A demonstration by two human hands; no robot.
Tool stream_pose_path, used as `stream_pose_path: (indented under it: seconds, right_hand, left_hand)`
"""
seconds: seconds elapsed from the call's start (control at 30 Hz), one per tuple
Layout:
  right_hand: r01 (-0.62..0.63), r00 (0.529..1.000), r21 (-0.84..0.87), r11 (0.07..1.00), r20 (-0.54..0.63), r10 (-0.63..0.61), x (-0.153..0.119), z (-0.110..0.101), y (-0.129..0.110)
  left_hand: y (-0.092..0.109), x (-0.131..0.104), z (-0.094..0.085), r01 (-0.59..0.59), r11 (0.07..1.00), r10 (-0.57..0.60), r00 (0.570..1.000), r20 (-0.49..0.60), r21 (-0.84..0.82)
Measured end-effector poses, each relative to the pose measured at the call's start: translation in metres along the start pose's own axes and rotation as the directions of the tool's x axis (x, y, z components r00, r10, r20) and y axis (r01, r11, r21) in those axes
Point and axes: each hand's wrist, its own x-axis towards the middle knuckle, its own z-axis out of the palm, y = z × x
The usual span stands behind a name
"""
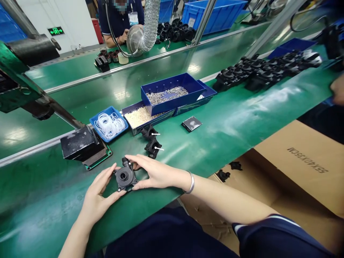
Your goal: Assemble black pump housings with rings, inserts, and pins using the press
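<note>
Between my two hands, a round black plastic housing [125, 176] with corner lugs and a short side pipe is held at the bench's near side. My left hand [100, 195] grips its left edge with thumb and fingers. On the right side, my right hand [154, 174] pinches it near the pipe and the lower corner. Just beyond lie two similar black parts [153, 146], each with a thin white pin standing in it. A small dark block [191, 123] rests farther right.
Blue bins hold metal pins [185, 102], pale small pieces [137, 116] and white rings [109, 123]. A black-and-green press [80, 143] stands left. Black parts [242, 73] line the right. An open carton [303, 161] is below right. A person [122, 21] sits opposite.
</note>
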Motion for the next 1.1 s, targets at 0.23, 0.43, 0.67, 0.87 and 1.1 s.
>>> stream_pose_path:
  seconds: [0.23, 0.43, 0.67, 0.87, 1.1]
  right_hand:
    - [0.016, 1.0, 0.058, 0.998, -0.019, -0.014, 0.004, 0.002, 0.004]
    - [0.092, 0.996, -0.1, 0.991, 0.001, -0.092, 0.009, -0.022, -0.015]
    - [-0.462, 0.848, -0.588, 0.663, -0.511, 0.138, 0.083, -0.188, -0.002]
    - [-0.538, 0.843, -0.606, 0.586, -0.395, 0.365, 0.12, -0.235, 0.043]
    - [-0.55, 0.828, -0.509, 0.663, -0.439, 0.35, 0.113, -0.236, 0.05]
  left_hand:
    - [-0.002, 0.002, -0.005, -0.027, 0.998, 0.025, 0.999, 0.038, 0.052]
    - [0.0, 0.001, -0.002, -0.031, 0.991, 0.027, 0.999, 0.028, 0.129]
    - [-0.003, -0.002, 0.009, -0.017, 0.997, 0.02, 0.999, -0.05, 0.073]
    - [-0.009, -0.003, 0.006, -0.063, 0.997, 0.059, 0.992, -0.111, -0.034]
    - [-0.013, -0.002, -0.012, -0.042, 0.992, 0.02, 0.983, -0.184, -0.115]
